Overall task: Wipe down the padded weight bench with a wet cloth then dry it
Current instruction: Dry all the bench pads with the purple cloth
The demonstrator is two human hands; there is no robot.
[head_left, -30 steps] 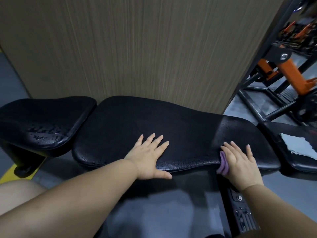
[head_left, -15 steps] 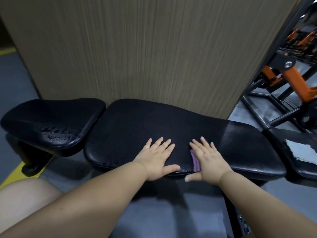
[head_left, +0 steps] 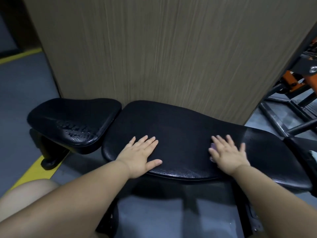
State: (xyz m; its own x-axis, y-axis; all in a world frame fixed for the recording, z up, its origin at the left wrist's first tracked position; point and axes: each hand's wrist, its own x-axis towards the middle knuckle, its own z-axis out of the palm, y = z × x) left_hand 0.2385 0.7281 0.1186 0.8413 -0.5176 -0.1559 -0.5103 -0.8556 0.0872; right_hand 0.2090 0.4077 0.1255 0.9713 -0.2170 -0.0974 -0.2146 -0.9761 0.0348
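The long black back pad of the weight bench lies across the middle of the head view, with its smaller seat pad to the left carrying water drops near its front edge. My left hand rests flat on the back pad's near left part, fingers straight and spread. My right hand presses flat on a purple cloth on the pad's near middle; only a sliver of cloth shows at the hand's left side.
A wood-grain wall panel stands right behind the bench. Black and orange gym machine frames fill the right side. Another black pad with a pale cloth touches the right edge. Grey floor with a yellow stripe lies left.
My right hand slid the purple cloth left along the pad toward my left hand, then back to the right. My left hand stayed planted. The view swung left.
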